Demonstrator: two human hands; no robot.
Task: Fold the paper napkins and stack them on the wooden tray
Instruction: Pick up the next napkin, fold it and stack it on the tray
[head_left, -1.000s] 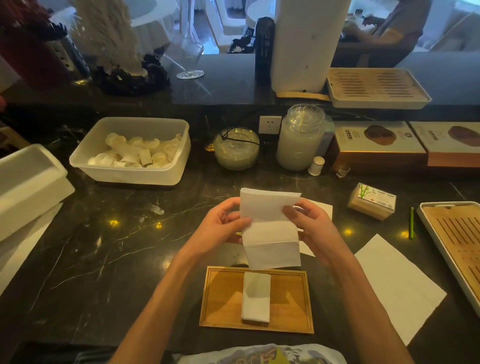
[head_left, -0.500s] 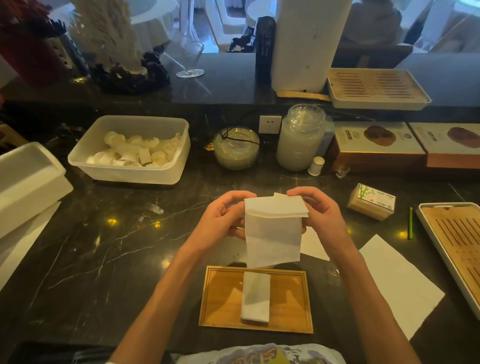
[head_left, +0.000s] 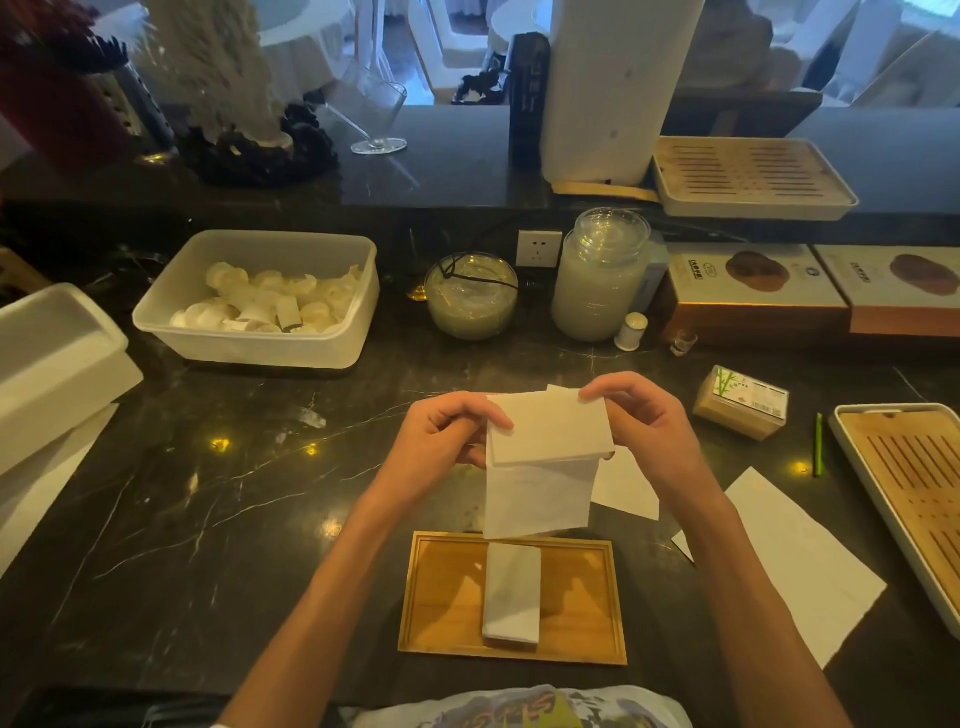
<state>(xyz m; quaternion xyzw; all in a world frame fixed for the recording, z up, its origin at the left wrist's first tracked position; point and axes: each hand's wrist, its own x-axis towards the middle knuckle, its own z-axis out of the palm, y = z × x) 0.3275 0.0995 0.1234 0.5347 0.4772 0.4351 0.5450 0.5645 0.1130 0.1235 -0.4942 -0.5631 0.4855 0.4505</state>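
Observation:
I hold a white paper napkin (head_left: 543, 467) in the air above the dark marble counter. My left hand (head_left: 447, 434) pinches its left edge and my right hand (head_left: 644, 426) grips its top right corner. The upper part is folded forward over the lower part, which hangs down. Below it lies the wooden tray (head_left: 441, 597) with one folded napkin (head_left: 511, 592) lengthwise in its middle. A flat unfolded napkin (head_left: 800, 566) lies on the counter to the right, and another sheet (head_left: 626, 488) shows behind the held one.
A clear plastic tub (head_left: 260, 343) of white pieces stands at the back left, a glass bowl (head_left: 470, 299) and jar (head_left: 600, 275) behind centre. A small box (head_left: 743, 402) and a slatted tray (head_left: 909, 499) sit right. White containers (head_left: 52, 364) are at the left edge.
The napkin's top part has been folded forward and down over the lower part, so the held piece is shorter. Both hands stay at its upper edge.

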